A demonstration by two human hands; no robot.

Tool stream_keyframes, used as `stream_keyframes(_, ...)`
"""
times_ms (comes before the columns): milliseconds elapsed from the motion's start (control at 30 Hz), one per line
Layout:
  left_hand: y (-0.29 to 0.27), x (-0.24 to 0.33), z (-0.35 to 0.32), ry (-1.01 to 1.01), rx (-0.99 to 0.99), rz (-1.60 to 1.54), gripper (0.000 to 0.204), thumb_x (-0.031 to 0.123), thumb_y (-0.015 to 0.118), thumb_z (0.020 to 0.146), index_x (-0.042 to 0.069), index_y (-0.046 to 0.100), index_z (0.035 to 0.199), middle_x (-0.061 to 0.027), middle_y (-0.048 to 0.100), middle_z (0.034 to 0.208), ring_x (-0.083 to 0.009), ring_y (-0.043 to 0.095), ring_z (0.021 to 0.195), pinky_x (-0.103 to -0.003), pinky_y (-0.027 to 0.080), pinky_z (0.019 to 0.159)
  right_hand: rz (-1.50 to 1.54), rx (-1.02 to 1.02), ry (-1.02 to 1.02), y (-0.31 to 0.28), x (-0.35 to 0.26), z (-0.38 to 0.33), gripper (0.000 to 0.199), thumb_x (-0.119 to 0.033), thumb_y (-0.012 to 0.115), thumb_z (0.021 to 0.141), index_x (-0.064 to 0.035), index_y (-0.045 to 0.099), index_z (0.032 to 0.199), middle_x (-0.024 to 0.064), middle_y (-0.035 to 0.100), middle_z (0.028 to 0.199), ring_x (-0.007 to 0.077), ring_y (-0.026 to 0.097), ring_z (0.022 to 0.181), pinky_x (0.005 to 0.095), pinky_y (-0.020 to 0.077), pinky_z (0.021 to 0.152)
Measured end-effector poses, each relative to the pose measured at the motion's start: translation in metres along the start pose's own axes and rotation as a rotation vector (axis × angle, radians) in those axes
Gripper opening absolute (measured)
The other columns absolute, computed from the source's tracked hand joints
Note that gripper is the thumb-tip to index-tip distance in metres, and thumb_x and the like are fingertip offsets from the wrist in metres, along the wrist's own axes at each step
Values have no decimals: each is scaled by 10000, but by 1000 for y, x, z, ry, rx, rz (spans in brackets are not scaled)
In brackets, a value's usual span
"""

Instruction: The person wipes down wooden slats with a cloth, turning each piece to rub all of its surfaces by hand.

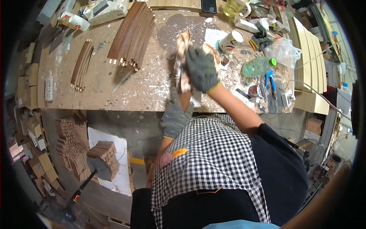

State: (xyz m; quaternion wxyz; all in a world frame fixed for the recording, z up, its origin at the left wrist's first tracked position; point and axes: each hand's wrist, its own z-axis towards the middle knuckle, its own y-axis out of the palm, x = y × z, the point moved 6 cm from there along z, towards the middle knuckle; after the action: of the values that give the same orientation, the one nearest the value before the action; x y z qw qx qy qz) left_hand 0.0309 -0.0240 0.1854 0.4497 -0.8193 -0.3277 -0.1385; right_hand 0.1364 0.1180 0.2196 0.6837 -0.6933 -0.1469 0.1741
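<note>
Far left on the workbench point(114, 95), a rough brown top w/ white paint/glue splatter: a small bundle of thin curved dark-wood strips point(82, 65). Right of it, a bigger fanned stack of the same curved slats point(132, 36), ends squared & pale. Below the bench on the floor, piles of short wood blocks point(72, 147) beside a white sheet point(120, 168), plus a black-handled hammer point(78, 194).

Centre: left hand point(175, 116) in a grey knit glove, at the bench's near edge, fingers closed around the lower end of a narrow curved wood piece point(183, 61), reddish-tan, glossy, standing on edge approx. upright on the bench. Right hand point(201, 68), darker grey knit glove w/ yellow cuff, lies flat over the piece's upper right side, fingers together & pressed onto it; can't tell if it holds a pad or cloth underneath. Checked black/white apron below.

Right of hands: a round tin w/ white lid point(231, 40), clear green plastic bottle w/ green cap point(259, 65) lying down, blue-handled pliers point(270, 81), crumpled clear plastic bag point(284, 49). Far right: pale flat wood boards point(307, 49) stacked, curved by lens.
</note>
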Motion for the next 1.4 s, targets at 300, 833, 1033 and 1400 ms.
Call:
stream_keyframes(300, -4, 4, -7, -22, 36, -4, 974, 505, 677, 900, 80, 149, 1599, -321, 543, 1365, -472, 626, 1166, -504, 517, 991, 31, 202, -59, -2, 17, 6, 442, -350, 642, 915, -18, 613, 1205, 153, 614, 1210, 284, 590, 1072, 426, 492, 756)
stream_keyframes(833, -4, -21, -5, 200, 65, -361, 895, 391, 729, 914, 12, 238, 1559, -278, 574, 1350, -421, 625, 1190, -448, 527, 994, 615, 197, 264, 10, 100, 23, 278, -236, 584, 984, -44, 710, 1140, 204, 719, 1030, 342, 694, 964, 431, 546, 916)
stream_keyframes(1033, 3, -43, -23, -23, -257, -1806, 598, 343, 599, 1006, -24, 416, 1442, -250, 518, 1388, -412, 520, 1298, -651, 455, 1077, 963, 106, 74, -38, 48, -12, 554, -552, 517, 1008, -77, 706, 1224, 193, 718, 1167, 297, 682, 1042, 409, 530, 925)
stream_keyframes(1400, 4, -76, 16, 590, 195, -376, 454, 420, 412, 1036, 79, 532, 1312, -174, 587, 1273, -280, 599, 1129, -461, 522, 963, 632, 54, -966, -38, -88, -115, 395, -209, 788, 774, -103, 720, 1148, 92, 664, 1305, 258, 629, 1180, 439, 480, 1038)
